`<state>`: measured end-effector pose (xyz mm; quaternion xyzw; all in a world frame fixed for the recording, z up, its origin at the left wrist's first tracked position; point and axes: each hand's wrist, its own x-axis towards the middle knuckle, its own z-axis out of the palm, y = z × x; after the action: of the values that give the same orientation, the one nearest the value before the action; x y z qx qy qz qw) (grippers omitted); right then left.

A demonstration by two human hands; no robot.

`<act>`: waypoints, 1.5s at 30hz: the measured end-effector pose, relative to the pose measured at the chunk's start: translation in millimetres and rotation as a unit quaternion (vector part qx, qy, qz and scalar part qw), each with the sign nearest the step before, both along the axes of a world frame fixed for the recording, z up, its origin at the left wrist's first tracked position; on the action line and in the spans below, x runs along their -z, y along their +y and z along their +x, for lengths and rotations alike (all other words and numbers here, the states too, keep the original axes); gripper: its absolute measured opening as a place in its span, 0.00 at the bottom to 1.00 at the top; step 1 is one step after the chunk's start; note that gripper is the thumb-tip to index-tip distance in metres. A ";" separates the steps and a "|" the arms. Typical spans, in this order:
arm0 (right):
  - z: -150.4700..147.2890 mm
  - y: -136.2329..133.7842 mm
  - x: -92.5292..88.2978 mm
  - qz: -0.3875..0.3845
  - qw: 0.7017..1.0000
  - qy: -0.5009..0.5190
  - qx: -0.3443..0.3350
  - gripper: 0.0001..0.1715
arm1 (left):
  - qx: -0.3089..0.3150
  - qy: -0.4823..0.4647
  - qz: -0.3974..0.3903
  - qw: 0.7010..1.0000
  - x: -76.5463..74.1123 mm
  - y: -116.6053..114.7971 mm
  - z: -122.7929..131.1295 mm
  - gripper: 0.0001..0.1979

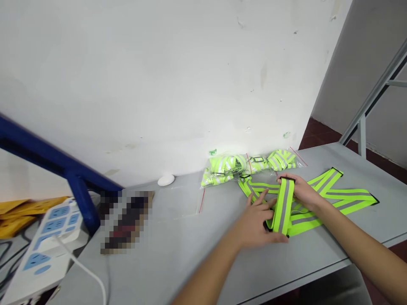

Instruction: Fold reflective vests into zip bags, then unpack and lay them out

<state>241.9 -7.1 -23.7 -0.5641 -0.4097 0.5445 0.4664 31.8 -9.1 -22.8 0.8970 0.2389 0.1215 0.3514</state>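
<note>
A yellow-green reflective strap harness (305,224) with a grey stripe and black buckles lies spread on the grey table. My right hand (302,192) is closed on a folded part of the harness near a black buckle, raising it off the table. Beside that fold is my left hand (256,224), its fingers apart and its thumb stretched along the fold's lower end. It touches the strap near another black buckle, partly hidden by the hand. Similar straps in clear zip bags (224,167) lie behind, against the wall.
A clear plastic bag (184,205) with a red zip line lies flat on the table (165,262). Near the wall sits a white oval object (165,180). At left are a pixelated item (127,222), a blue metal frame (79,195), a white power strip (52,250) and yellow envelopes (22,214).
</note>
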 end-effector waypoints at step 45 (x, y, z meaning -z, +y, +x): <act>169.5 35.3 -21.5 -0.055 0.936 -0.325 -0.122 0.28 | -0.376 -0.229 -0.601 0.667 -7.3 36.5 -36.9 0.11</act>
<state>411.4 28.2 -2.3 -0.6808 -0.5741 0.4058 0.2055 -5.1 27.4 -15.5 0.2696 0.4894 0.2747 0.7825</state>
